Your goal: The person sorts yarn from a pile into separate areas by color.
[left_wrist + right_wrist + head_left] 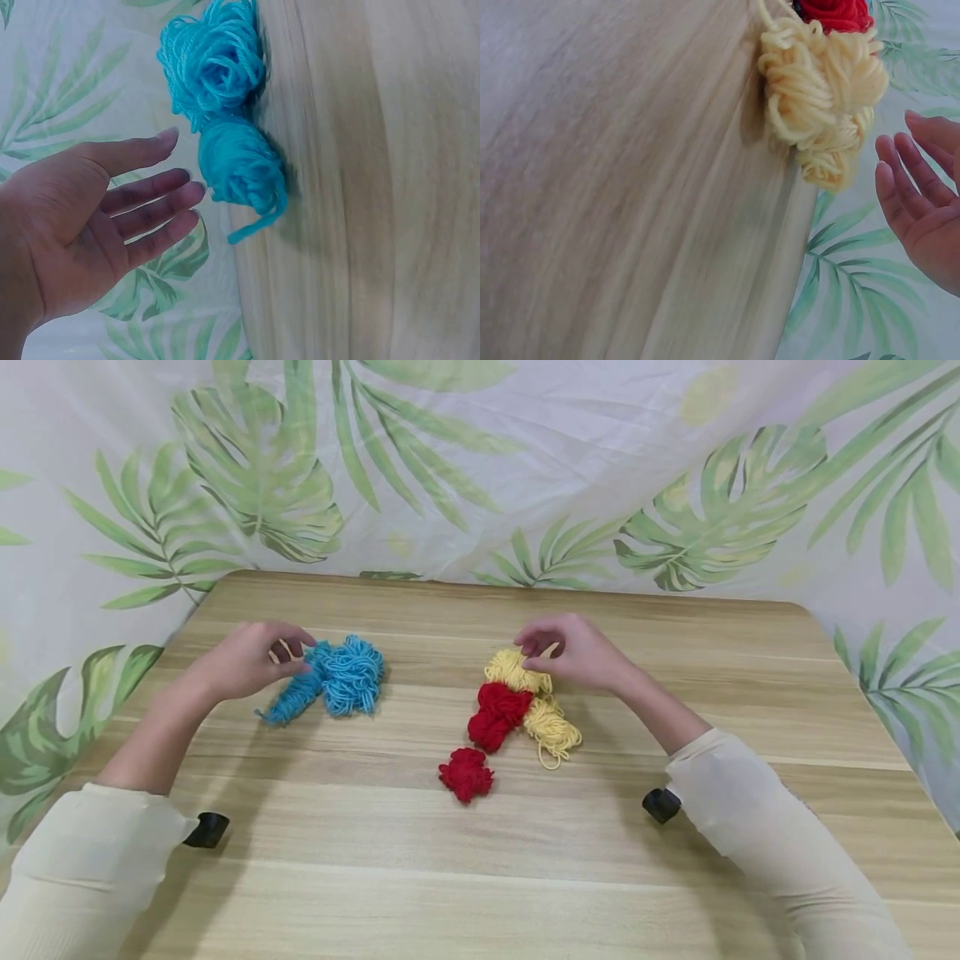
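Note:
Two bundles of blue yarn lie side by side at the left of the table: a rounder one [352, 675] and a narrower one [298, 693] with a loose tail. My left hand [251, 660] hovers beside the narrower bundle, fingers relaxed and holding nothing, as the left wrist view shows. Right of centre, a yellow yarn bundle [517, 670] touches a red yarn bundle [497, 714], and a second yellow bundle [553, 728] lies against them. My right hand [573, 652] is over the upper yellow bundle; the right wrist view shows its fingers loosely bent, with nothing in them.
A small red yarn bundle [467, 775] lies apart, nearer the front. The wooden table [420, 877] ends at a leaf-patterned cloth [555, 452] behind it. A black device [207, 831] shows at the left sleeve, another black device [662, 806] at the right.

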### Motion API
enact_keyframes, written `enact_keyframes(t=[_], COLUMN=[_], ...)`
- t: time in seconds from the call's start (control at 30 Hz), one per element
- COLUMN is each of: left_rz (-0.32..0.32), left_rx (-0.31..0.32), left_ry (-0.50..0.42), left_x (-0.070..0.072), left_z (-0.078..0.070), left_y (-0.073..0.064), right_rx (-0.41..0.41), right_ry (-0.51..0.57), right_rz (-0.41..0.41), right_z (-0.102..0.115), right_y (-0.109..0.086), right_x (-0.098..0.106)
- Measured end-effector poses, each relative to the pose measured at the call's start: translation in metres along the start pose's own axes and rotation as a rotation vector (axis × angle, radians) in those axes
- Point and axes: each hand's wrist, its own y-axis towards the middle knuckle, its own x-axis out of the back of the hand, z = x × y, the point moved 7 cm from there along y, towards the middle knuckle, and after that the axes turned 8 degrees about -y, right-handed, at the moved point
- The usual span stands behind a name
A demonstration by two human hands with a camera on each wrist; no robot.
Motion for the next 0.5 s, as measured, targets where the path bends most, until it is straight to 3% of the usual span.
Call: enact_keyframes(t=[0.17, 0.5], left_rz=[-0.054, -0.082], left_rx=[-0.03, -0.089], left_ry=[0.015, 0.004], left_x=[0.004, 0.001], left_z=[-0.011, -0.045], left_y=[0.001, 0.006], right_rx=[-0.015, -0.021], right_ry=[-0.012, -0.042], right_rz=[-0.006, -0.022], right_z=[-0.005, -0.016], right_y=[-0.001, -0.004], right_x=[0.001, 0.005])
